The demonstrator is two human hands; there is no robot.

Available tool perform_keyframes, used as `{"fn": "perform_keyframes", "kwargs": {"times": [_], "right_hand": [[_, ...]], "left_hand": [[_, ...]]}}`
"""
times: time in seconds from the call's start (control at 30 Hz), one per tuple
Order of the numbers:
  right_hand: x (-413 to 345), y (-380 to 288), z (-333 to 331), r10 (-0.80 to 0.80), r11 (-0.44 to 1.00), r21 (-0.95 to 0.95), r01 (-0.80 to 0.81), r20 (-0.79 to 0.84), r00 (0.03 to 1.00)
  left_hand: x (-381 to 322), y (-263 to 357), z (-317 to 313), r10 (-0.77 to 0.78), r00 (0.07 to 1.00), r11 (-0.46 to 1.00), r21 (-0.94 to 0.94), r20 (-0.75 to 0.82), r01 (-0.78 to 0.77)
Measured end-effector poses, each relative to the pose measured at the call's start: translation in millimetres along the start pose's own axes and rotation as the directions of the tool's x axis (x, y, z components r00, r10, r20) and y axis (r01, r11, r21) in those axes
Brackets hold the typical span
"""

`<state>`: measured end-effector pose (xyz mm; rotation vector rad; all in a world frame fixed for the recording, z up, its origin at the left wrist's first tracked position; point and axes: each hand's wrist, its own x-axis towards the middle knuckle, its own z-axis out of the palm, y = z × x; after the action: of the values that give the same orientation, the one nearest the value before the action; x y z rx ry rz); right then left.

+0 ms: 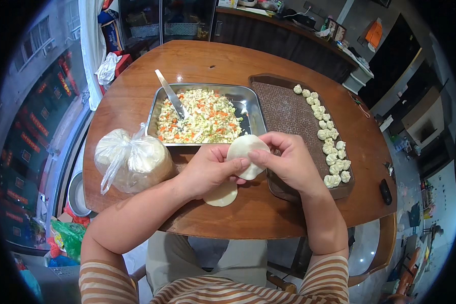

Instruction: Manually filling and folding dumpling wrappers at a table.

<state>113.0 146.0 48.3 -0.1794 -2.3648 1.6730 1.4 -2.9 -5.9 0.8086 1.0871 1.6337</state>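
Note:
A round dough wrapper (247, 150) is held up between both hands, near the front rim of a metal tray (256, 117). My left hand (209, 167) pinches its left edge, thumb on top. My right hand (285, 157) grips its right side, with the thumb pressed on the face. Below my left hand, more round wrappers (221, 195) lie on the wooden table; the hand partly hides them. Chopped filling (209, 114) of pale shreds and orange bits fills most of the metal tray. A metal spatula (171, 93) leans in the filling.
To the left sits a knotted clear plastic bag (133, 159) of pale dough. Several pleated dumplings (328, 148) line the right side of a brown patterned tray (283, 114). A black object (385, 192) and scissors (359, 104) lie near the right edge of the table (197, 57).

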Motion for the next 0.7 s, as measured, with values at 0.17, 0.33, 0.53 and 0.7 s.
{"fn": "perform_keyframes", "kwargs": {"times": [0.17,0.33,0.53,0.7], "right_hand": [[0.5,5.4,0.7,-0.049,0.989,-0.143,0.043,-0.035,0.998],[2.7,9.0,-2.0,-0.081,0.991,-0.108,0.076,-0.045,0.996],[3.5,7.8,-1.1,-0.061,0.998,0.016,0.062,-0.063,0.996],[2.8,9.1,-1.9,-0.033,0.999,-0.039,0.032,-0.041,0.999]], "left_hand": [[0.4,-1.9,-0.9,0.028,0.999,1.0,0.003,0.037,-0.028],[0.4,1.3,0.9,0.002,1.0,1.0,0.031,0.008,-0.002],[-1.6,2.4,3.3,0.039,0.998,0.995,0.085,0.052,-0.043],[-1.8,2.4,2.0,0.052,0.998,0.993,0.103,0.038,-0.056]]}}
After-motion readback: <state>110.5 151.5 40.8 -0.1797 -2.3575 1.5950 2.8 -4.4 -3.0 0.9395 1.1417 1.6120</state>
